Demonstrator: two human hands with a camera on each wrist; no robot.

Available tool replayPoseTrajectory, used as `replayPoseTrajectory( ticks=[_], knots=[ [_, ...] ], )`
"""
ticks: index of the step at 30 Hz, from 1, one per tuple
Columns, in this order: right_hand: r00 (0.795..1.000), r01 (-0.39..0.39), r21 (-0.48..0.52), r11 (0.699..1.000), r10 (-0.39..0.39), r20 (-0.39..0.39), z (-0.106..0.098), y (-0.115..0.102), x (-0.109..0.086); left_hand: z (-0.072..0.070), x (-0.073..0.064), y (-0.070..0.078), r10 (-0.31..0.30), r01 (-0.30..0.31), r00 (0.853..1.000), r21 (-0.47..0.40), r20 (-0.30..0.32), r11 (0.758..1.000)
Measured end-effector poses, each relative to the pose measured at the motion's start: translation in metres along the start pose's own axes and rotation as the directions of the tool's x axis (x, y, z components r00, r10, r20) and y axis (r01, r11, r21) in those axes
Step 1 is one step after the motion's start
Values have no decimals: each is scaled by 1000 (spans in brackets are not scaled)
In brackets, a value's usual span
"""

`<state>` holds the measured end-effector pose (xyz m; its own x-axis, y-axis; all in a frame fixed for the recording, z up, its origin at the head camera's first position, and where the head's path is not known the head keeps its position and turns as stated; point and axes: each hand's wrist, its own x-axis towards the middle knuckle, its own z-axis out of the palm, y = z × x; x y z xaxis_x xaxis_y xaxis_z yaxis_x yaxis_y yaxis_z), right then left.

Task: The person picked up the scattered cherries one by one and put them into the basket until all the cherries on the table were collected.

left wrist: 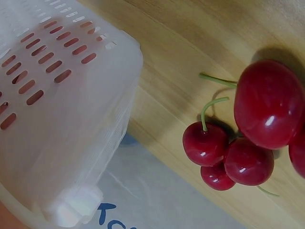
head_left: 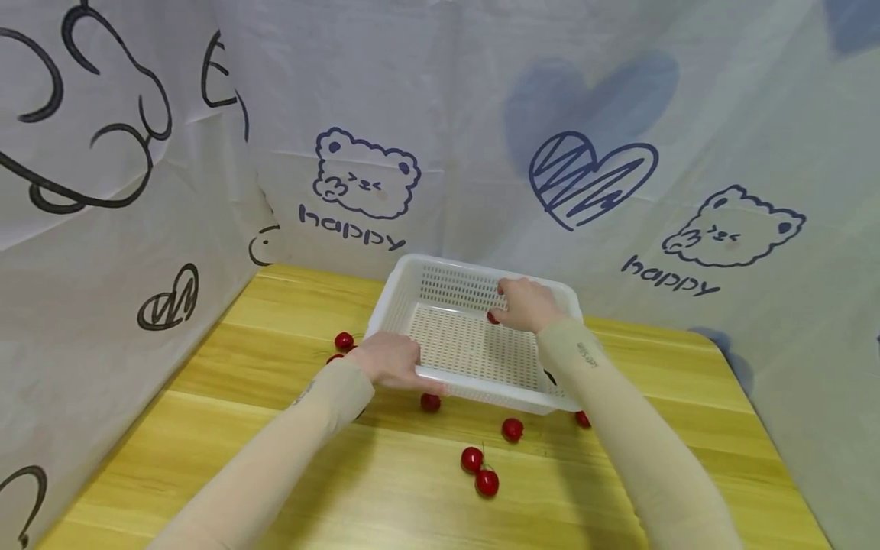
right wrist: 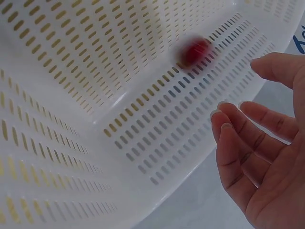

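A white plastic basket [head_left: 461,344] with slotted sides and floor is tilted over the wooden table. My left hand [head_left: 388,359] grips its near left rim, fingers curled over the edge. Above the basket's right part is my right hand [head_left: 525,304], fingers spread and loosely bent. In the right wrist view, a blurred red cherry [right wrist: 195,52] appears in front of the basket's slotted wall, apart from the fingertips [right wrist: 220,114]. Several cherries with green stems [left wrist: 269,102] lie beside the basket in the left wrist view.
In front of the basket, loose cherries lie on the wooden table [head_left: 385,489]: a pair [head_left: 486,483], a single cherry [head_left: 512,429] and another cherry [head_left: 430,402] by the rim. One more cherry [head_left: 583,418] shows beside the right sleeve. A printed white cloth [head_left: 467,153] hangs behind.
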<state>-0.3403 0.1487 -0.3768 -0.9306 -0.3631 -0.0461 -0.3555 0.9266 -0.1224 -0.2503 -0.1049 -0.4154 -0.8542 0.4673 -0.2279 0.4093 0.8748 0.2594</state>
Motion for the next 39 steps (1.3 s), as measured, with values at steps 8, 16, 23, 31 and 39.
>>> replayPoseTrajectory(
  ticks=[8,16,23,31,39],
  knots=[
    [1000,-3,55,998,3,-4,-6,0,-9,0,-2,-1,-11,11,1000,-18,-10,1000],
    [995,37,88,995,-29,-97,-22,0,-37,5,-8,2,7,-7,1000,-20,-5,1000],
    [978,52,183,982,-12,-210,-31,17,-71,6,-13,9,37,-37,999,-33,-6,999],
    [966,-29,254,967,93,-242,-24,64,-126,10,-22,17,47,-48,999,-73,-14,996],
    [956,-79,323,943,163,-245,10,122,-176,14,-32,15,71,-72,997,-72,-26,995]
  ],
)
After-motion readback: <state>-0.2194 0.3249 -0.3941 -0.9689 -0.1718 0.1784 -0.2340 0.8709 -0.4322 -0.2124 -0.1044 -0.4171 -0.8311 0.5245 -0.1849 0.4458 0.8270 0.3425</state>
